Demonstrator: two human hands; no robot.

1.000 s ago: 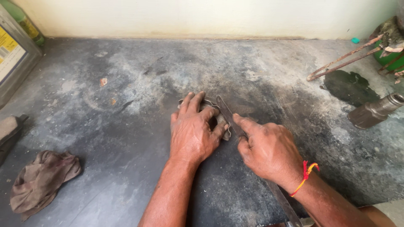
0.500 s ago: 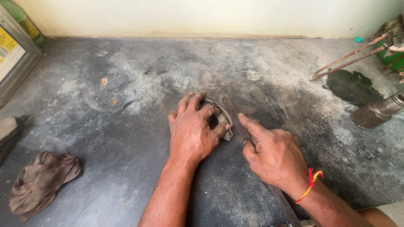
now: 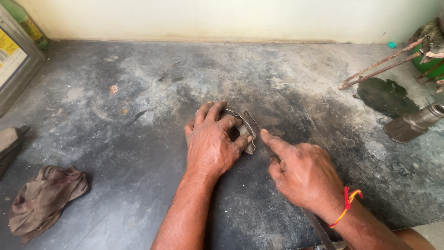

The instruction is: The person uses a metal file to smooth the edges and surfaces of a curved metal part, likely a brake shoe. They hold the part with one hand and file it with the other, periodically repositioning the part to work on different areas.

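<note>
My left hand presses flat on a curved grey metal part that lies on the dark stained floor; most of the part is hidden under my palm. My right hand grips a long thin metal blade, with the forefinger laid along it. The blade's tip rests against the right edge of the metal part. Its handle end runs back under my right wrist, which wears a red and orange thread.
A crumpled brown rag lies at the lower left. A metal tin stands at the far left. At the right are rusty rods, a dark oily patch and a grey metal cylinder. A pale wall runs along the back.
My right hand has taken hold of the blade and slid it forward, so its tip now lies against the metal part. My left hand has stayed pressed on the part.
</note>
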